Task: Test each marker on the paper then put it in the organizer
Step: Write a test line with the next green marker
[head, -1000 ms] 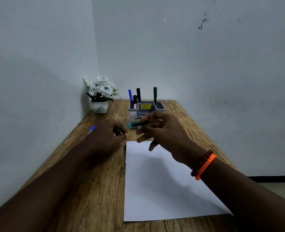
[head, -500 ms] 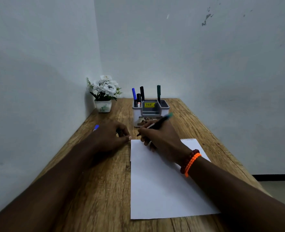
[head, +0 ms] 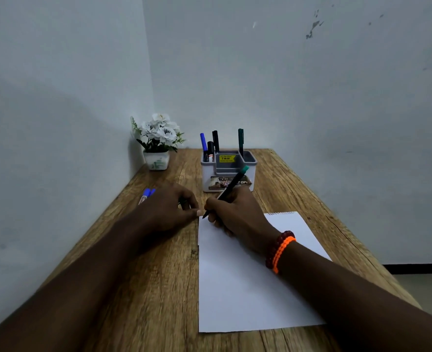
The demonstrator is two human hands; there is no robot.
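My right hand (head: pixel 237 214) grips a black marker with a teal end (head: pixel 232 185) like a pen, its tip touching the top left corner of the white paper (head: pixel 247 288). My left hand (head: pixel 169 209) rests on the table beside that corner with its fingers curled around a small dark piece that looks like the marker's cap; its thumb touches the paper's edge. Behind the hands stands the grey and white organizer (head: pixel 251 171), holding a blue, two black and a green marker. Two blue markers (head: pixel 146 194) lie on the table, partly hidden behind my left hand.
A small white pot of white flowers (head: pixel 159 143) stands in the far left corner against the wall. The wooden table (head: pixel 143 288) is narrow, with a wall along its left side and an open edge on the right.
My right hand has turned the marker from lying sideways in the air to tip down on the paper's corner. My left hand has settled beside the paper.
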